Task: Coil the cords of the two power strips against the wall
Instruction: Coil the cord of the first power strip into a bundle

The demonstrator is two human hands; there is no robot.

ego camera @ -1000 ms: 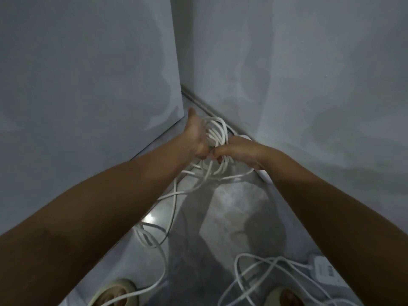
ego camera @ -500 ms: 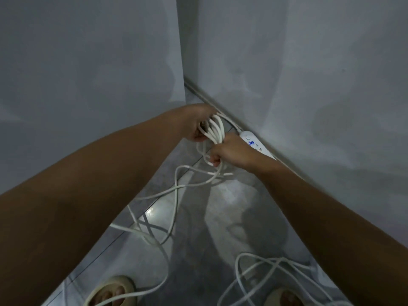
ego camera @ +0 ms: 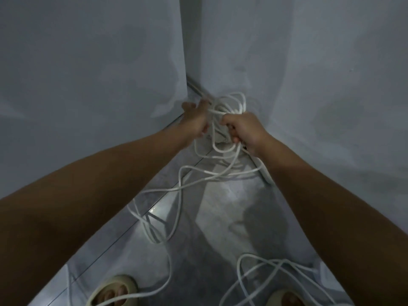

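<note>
While its fingers curl tightly, the right hand grips a bunch of loops of thin white round cord, with the knuckles facing up and the thumb side towards the left hand. The gathered loops rise above the fist and fan out against the corner where the walls meet; more loops hang below it. The left hand sits just beside the bunch on its left, touching or nearly touching the strands. Its fingers point ahead towards the corner, but the picture is too blurred to tell whether they pinch the cord or only rest against it.

Under the right wrist, a long white plastic power strip lies on the floor along the base of the pale grey right wall. From the bunch, loose cord trails down across the glossy grey tiled floor in slack curves towards the viewer. A second tangle of white cord lies near the lower right. A flat grey panel fills the left side. Two feet in beige sandals show at the bottom edge.
</note>
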